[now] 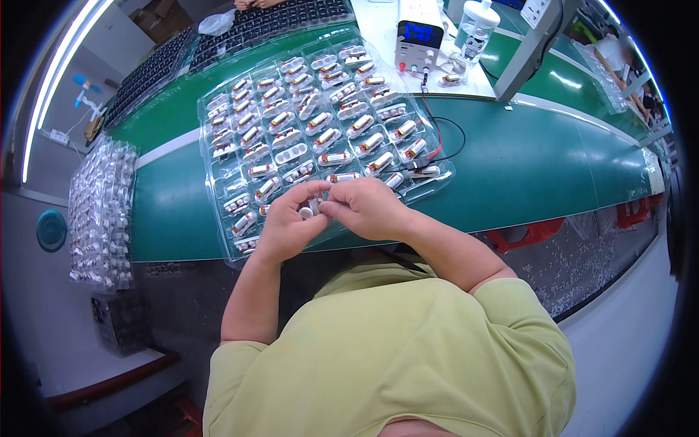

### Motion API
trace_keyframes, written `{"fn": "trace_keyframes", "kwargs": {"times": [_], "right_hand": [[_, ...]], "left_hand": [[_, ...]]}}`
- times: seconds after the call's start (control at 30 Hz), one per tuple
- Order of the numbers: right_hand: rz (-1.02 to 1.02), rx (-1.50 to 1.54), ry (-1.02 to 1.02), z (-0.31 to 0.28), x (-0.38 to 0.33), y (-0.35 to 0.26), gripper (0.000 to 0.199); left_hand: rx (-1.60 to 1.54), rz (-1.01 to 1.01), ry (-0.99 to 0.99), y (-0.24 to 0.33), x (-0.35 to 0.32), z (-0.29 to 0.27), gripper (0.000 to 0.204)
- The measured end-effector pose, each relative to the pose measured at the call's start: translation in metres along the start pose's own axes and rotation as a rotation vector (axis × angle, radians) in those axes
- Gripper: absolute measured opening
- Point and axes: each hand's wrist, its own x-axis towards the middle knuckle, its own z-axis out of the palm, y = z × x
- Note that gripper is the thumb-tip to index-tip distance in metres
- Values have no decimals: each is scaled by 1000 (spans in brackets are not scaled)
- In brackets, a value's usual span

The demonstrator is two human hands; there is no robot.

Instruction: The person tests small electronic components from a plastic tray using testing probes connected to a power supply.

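Note:
Both hands meet over the near edge of a clear plastic tray [231,173] with many compartments. My left hand [286,227] is closed around a small part with round white ends [306,212]. My right hand [373,209] pinches at that same part from the right, thumb against its side; its fingertips are partly hidden. In the tray lie rows of small assemblies, some showing a silvery cylinder [334,158] with red and yellow ends, others round white ends [291,154] like those in my hand.
A power supply [419,47] with a lit display stands at the back, a lidded clear cup [477,33] beside it. Red and black leads [459,127] run to the tray's right edge. Stacked filled trays [102,211] stand left; black trays [269,29] lie behind. Another person's hand [255,4] shows at the top.

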Motion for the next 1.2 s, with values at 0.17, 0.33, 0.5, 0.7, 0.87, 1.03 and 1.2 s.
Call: {"fn": "trace_keyframes", "kwargs": {"times": [0.17, 0.33, 0.5, 0.7, 0.87, 1.03, 1.2], "right_hand": [[61, 249, 300, -26, -3, 24, 24], [145, 666, 352, -58, -5, 17, 21], [106, 590, 317, -34, 3, 8, 21], [91, 433, 266, -18, 3, 6, 22], [67, 356, 169, 7, 14, -6, 20], [55, 421, 135, 16, 16, -12, 21], [62, 411, 144, 17, 14, -6, 22]], "left_hand": [[39, -198, 382, -2, 3, -44, 58], [545, -81, 672, -23, 12, -117, 36], [1040, -273, 440, -25, 19, -142, 25], [879, -132, 494, -24, 18, -123, 30], [-892, -179, 86, -12, 16, -66, 30], [-795, -249, 81, -6, 14, -26, 31], [-842, -268, 170, -10, 20, -10, 35]]}}
